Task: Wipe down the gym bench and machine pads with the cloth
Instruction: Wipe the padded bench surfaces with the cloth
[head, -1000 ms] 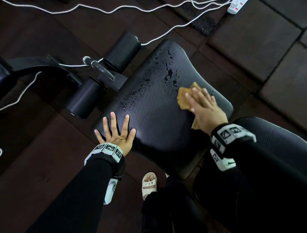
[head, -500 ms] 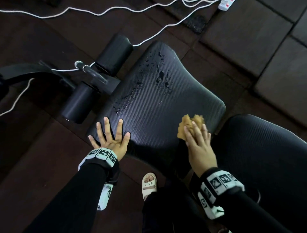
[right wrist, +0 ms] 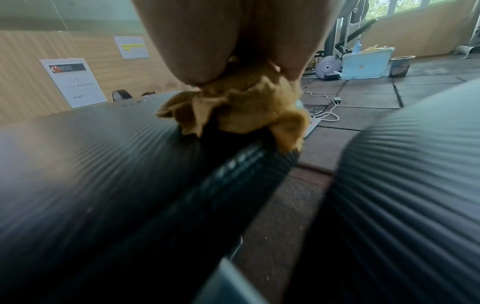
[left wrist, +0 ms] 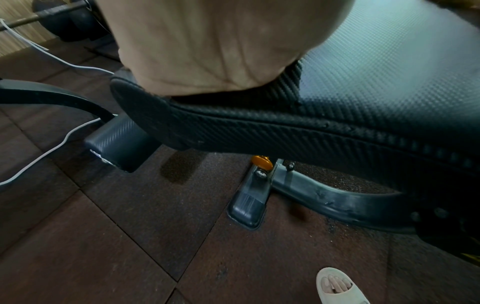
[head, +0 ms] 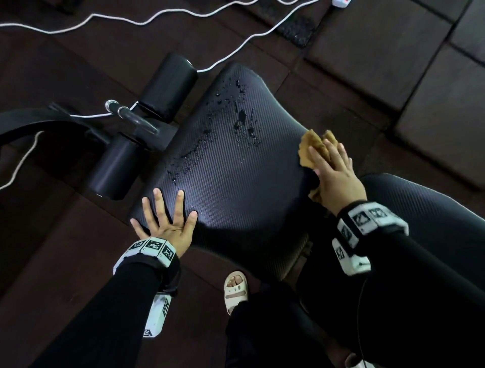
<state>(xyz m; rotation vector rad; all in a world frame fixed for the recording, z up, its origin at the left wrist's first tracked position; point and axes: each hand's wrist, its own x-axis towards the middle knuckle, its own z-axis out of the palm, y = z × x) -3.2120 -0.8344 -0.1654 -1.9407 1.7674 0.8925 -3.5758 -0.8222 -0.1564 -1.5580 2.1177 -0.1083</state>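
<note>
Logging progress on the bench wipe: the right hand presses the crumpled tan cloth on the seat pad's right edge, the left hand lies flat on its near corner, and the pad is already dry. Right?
Not quite: the black textured seat pad is not dry; droplets remain on its far half, per the head view. The right hand does press the crumpled tan cloth on the right edge, and the left hand lies flat.

The crumpled tan cloth (head: 313, 151) is partly hidden beneath the right hand (head: 338, 176); the white power strip (head: 341, 2) is cropped by the frame edge.
</note>
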